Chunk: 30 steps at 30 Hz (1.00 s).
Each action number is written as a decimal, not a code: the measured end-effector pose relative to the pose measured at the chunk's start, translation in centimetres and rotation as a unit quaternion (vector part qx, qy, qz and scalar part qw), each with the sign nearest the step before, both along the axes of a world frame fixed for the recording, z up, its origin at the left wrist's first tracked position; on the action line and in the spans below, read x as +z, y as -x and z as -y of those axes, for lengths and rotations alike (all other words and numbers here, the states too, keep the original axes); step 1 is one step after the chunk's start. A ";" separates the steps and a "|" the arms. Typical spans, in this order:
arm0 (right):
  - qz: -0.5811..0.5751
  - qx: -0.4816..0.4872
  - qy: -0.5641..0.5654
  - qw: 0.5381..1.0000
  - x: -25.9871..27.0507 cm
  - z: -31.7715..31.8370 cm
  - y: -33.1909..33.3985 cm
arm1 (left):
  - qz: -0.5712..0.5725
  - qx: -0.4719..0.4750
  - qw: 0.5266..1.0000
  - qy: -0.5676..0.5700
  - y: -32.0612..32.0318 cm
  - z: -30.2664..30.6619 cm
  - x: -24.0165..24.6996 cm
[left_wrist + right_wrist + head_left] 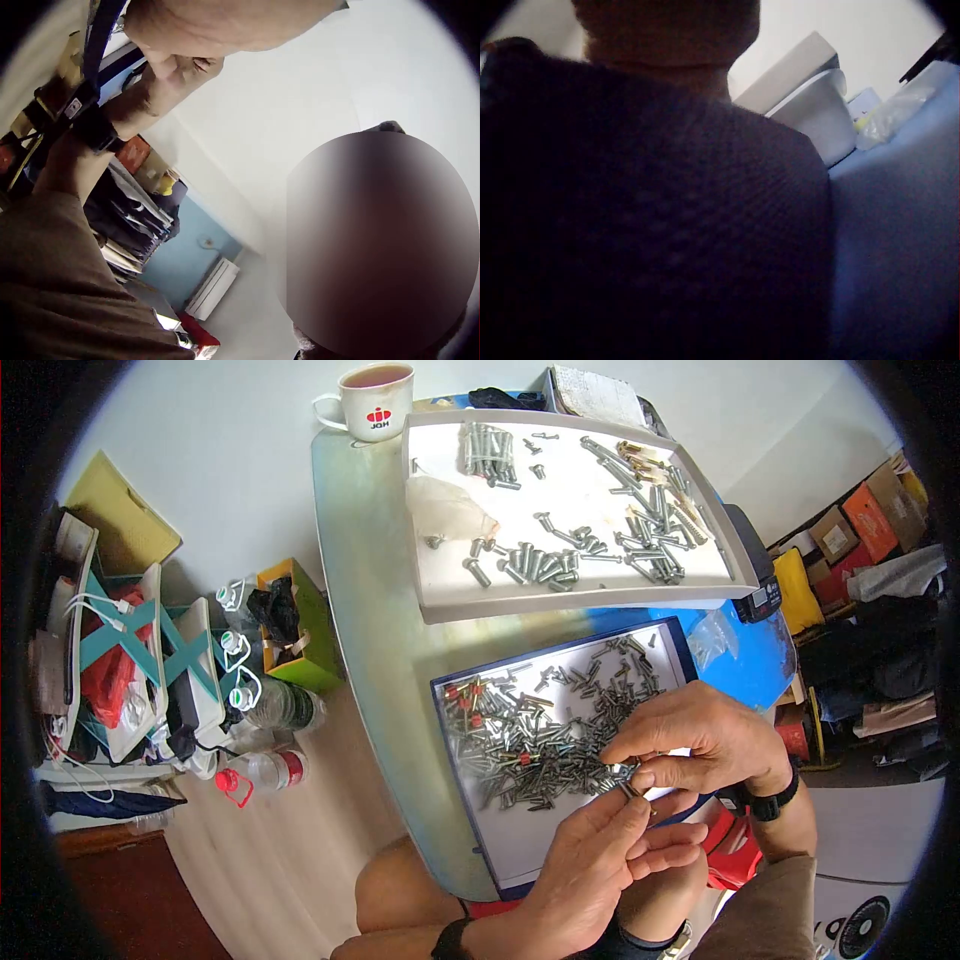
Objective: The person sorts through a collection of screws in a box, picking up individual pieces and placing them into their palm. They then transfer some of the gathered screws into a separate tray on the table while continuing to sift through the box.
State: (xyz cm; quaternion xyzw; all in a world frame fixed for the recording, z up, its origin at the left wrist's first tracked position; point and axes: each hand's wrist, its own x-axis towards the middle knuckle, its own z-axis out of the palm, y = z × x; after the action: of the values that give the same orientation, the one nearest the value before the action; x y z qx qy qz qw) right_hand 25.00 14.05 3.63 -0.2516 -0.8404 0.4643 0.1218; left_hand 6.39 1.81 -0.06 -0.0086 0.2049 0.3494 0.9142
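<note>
Over the near right corner of a shallow blue-rimmed box (505, 857), my two hands meet fingertip to fingertip. My left hand (590, 860) pinches a small metal screw (630, 790) between thumb and forefinger, its other fingers extended. From above, my right hand (705, 735) holds its thumb and forefinger at the same screw, with the fingers curled; the piece is mostly hidden between the fingertips. Loose screws (540, 760), a few with red parts, lie heaped in the box. The left wrist view has my left hand (225, 22) at the top; the right wrist view is mostly dark.
Beyond the box, a white tray (500, 600) holds larger bolts (540, 565) and a plastic bag (440, 508). A mug of brown liquid (377, 402) stands at the table's far left. Water bottles (262, 772) and a shelf rack (120, 650) are left of the table.
</note>
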 end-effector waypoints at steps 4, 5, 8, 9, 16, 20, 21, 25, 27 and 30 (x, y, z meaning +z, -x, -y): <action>0.035 -0.021 -0.053 0.998 -0.3 0.1 0.3 | 0.024 0.097 0.994 0.043 -0.4 0.2 0.3; 0.034 -0.019 -0.053 0.998 -0.3 0.0 0.5 | 0.026 0.140 0.988 0.059 -0.3 0.1 0.7; 0.015 -0.038 -0.075 0.996 0.0 -0.4 1.0 | 0.008 0.114 0.991 0.070 0.2 0.1 1.2; 0.037 -0.029 -0.088 0.995 0.4 -0.5 1.4 | 0.008 0.115 0.991 0.070 0.2 0.2 1.3; 0.191 0.112 -0.190 0.957 3.4 -1.6 3.8 | -0.004 0.098 0.992 0.075 0.5 0.1 1.5; 0.236 0.137 -0.202 0.941 3.7 -1.6 4.3 | 0.018 0.098 0.990 0.096 0.7 -0.1 2.3; 0.233 0.138 -0.200 0.941 4.1 -1.5 4.5 | 0.020 0.099 0.990 0.095 0.6 -0.2 2.1; 0.259 0.147 -0.181 0.937 5.9 -1.4 6.4 | 0.037 0.030 0.996 0.081 0.3 -0.1 0.3; 0.268 0.157 -0.208 0.927 5.5 -1.7 7.3 | 0.053 0.041 0.995 0.071 0.3 0.1 0.4; 0.269 0.172 -0.235 0.918 4.3 -2.2 8.7 | 0.020 0.041 0.997 0.070 0.2 0.0 1.2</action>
State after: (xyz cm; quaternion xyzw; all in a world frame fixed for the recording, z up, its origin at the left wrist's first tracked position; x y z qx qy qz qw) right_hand 16.33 16.25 7.89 -0.1829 -0.9567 0.1820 -0.1345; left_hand 6.15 1.82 1.14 -0.0877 0.2094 0.3710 0.9004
